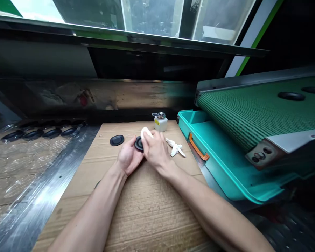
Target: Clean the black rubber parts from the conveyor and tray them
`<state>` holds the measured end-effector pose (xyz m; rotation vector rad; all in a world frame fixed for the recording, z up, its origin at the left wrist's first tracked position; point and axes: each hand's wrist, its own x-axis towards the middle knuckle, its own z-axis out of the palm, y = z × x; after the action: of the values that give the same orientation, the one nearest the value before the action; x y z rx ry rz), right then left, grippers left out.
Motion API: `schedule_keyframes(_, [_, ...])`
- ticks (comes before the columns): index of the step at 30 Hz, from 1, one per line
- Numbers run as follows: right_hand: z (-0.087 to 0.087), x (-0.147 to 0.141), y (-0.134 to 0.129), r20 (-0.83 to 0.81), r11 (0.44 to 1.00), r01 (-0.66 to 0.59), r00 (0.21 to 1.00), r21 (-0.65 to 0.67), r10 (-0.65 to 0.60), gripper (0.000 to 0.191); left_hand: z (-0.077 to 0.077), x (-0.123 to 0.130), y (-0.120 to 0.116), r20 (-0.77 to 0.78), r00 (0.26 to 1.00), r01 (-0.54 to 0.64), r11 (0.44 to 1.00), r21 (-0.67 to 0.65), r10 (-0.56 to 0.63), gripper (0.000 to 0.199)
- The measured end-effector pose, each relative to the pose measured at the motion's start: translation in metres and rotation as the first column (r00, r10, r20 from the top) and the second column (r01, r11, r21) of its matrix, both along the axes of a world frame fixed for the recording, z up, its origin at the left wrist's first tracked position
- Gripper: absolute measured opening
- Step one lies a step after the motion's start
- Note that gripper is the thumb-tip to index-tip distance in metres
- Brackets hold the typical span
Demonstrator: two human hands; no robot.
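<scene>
My left hand [130,156] grips a black oval disc [139,143] on edge above the cardboard sheet [147,210]. My right hand [156,148] pinches a wad of white cloth [147,132] and presses it against the disc's far face, which is mostly hidden. A second black oval disc [117,140] lies flat to the left of my hands. Just right of my right hand sits a crumpled white rag [175,147]. Behind my hands stands a white pump-top dispenser bottle [160,123] with a metal lid.
A teal plastic tray [199,140] with an orange handle sits right of the cardboard, below a green conveyor belt [259,108] carrying black oval discs. Several similar discs [34,134] stand in rows on a plastic-wrapped surface at the left.
</scene>
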<state>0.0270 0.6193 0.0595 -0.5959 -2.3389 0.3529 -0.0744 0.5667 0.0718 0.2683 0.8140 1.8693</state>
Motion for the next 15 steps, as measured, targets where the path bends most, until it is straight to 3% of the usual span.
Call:
schedule_keyframes(4, [0.0,0.001,0.004,0.005,0.999,-0.04,0.999,0.026,0.04,0.035,-0.001,0.003,0.001,-0.004,1.0,0.031,0.999,-0.036,-0.031,0.035])
schedule_keyframes(8, [0.0,0.003,-0.001,0.014,0.999,0.036,0.999,-0.01,-0.036,0.032,-0.002,0.002,0.001,-0.022,0.999,0.038,0.998,-0.042,-0.039,0.035])
schedule_keyframes(12, [-0.002,0.001,0.003,0.028,0.998,-0.043,0.999,0.037,0.041,0.035,-0.002,-0.005,-0.001,-0.003,0.999,0.04,0.999,-0.034,-0.04,0.037])
schedule_keyframes(15, [-0.005,0.002,0.029,-0.004,0.996,0.09,0.996,-0.012,-0.09,0.03,0.0,-0.009,-0.004,-0.007,1.0,0.01,1.0,-0.019,-0.01,0.037])
